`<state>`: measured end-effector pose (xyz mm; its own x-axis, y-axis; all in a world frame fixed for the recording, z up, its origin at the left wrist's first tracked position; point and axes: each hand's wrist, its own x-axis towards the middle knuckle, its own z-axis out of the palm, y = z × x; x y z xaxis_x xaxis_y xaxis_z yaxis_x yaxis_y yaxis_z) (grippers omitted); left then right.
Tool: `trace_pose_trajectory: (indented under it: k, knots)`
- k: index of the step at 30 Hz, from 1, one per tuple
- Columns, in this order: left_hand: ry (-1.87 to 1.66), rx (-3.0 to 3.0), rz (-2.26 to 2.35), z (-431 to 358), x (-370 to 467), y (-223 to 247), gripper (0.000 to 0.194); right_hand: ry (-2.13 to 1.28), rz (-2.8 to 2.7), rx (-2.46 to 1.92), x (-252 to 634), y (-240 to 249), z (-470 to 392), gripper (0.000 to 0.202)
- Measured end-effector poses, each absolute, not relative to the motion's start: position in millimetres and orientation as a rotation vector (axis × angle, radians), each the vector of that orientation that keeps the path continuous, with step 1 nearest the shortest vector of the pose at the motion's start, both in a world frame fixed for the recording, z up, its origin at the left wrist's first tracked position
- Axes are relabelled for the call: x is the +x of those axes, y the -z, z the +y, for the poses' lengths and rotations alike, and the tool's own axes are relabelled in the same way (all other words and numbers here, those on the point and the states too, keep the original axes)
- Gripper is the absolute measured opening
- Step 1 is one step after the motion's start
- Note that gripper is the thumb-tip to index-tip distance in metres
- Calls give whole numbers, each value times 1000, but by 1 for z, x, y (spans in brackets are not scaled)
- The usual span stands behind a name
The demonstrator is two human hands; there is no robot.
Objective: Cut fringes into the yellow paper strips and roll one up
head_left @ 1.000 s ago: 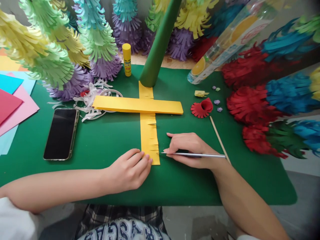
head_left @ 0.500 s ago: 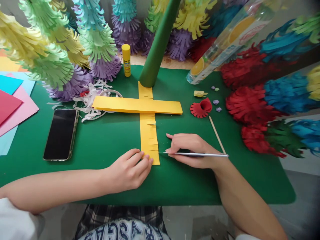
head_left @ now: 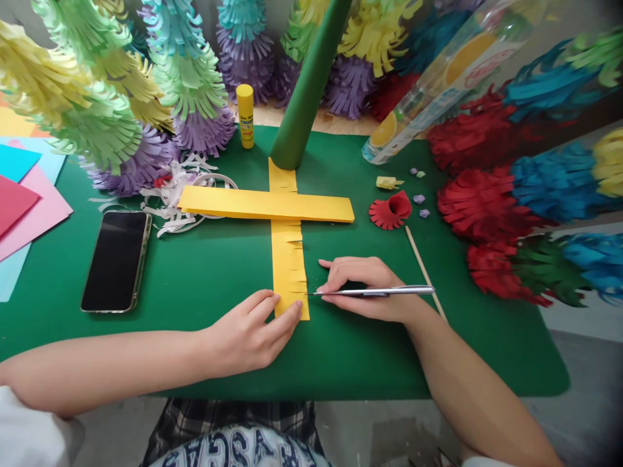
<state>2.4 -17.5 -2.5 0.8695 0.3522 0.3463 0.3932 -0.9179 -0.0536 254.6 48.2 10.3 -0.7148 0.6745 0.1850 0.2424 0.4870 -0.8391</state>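
An upright yellow paper strip (head_left: 287, 259) with slits along its right edge lies on the green mat, its top end under a green paper cone (head_left: 302, 110). My left hand (head_left: 257, 327) rests on the strip's lower end, thumb and fingers apart, pressing it flat. My right hand (head_left: 365, 285) is closed around a slim silver pen-like cutting tool (head_left: 389, 292), whose thin tip touches the strip's right edge near the bottom. A folded yellow strip (head_left: 267, 204) lies crosswise over the first one.
A phone (head_left: 117, 261) and white paper scraps (head_left: 172, 194) lie left. Behind stand a glue stick (head_left: 246, 117) and fringed paper columns (head_left: 195, 78). Right are a red fringed piece (head_left: 390, 210), a wooden stick (head_left: 423, 269) and a tilted plastic bottle (head_left: 418, 97).
My right hand has moved slightly left and up, bringing the tool's tip onto the strip's edge. The fingers of my left hand have shifted slightly right on the strip.
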Motion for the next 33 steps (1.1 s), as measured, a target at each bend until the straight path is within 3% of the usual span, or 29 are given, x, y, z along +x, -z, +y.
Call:
trace_pose_trajectory:
  k: [11, 21, 33]
  knots:
    - [471, -2913, -574, -17, 3, 1, 26, -1081, -2266, -736, 246, -6, 44, 3]
    - [755, -2883, -642, -19, 3, 1, 17, -1129, -2051, -719, 241, -9, 39, 9]
    - [715, -2903, -562, -20, 1, 1, 21, -1208, -2158, -688, 237, -3, 35, 6]
